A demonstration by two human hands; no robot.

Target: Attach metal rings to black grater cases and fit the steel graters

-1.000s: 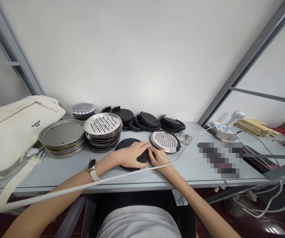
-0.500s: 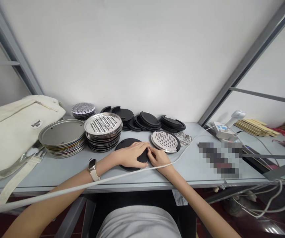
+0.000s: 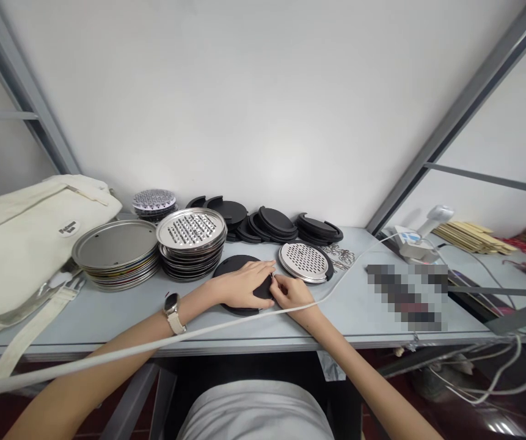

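The left hand (image 3: pixel 243 287) lay palm-down, fingers spread, on the black disc (image 3: pixel 231 266) on the bench (image 3: pixel 345 308), right hand (image 3: pixel 292 292) fingers closed on a small metal piece (image 3: pixel 272 275) at the disc's edge; firm palm, light pinch seemed best.

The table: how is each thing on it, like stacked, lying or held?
Left hand: open, resting on the black disc
Right hand: pinching a small shiny piece
Black disc: lying, partly covered
Gray plates: stacked
Grater plates: stacked
Perforated plate: lying, not held
Back discs: piled
Metal bits: heaped
White cable: uncoiled
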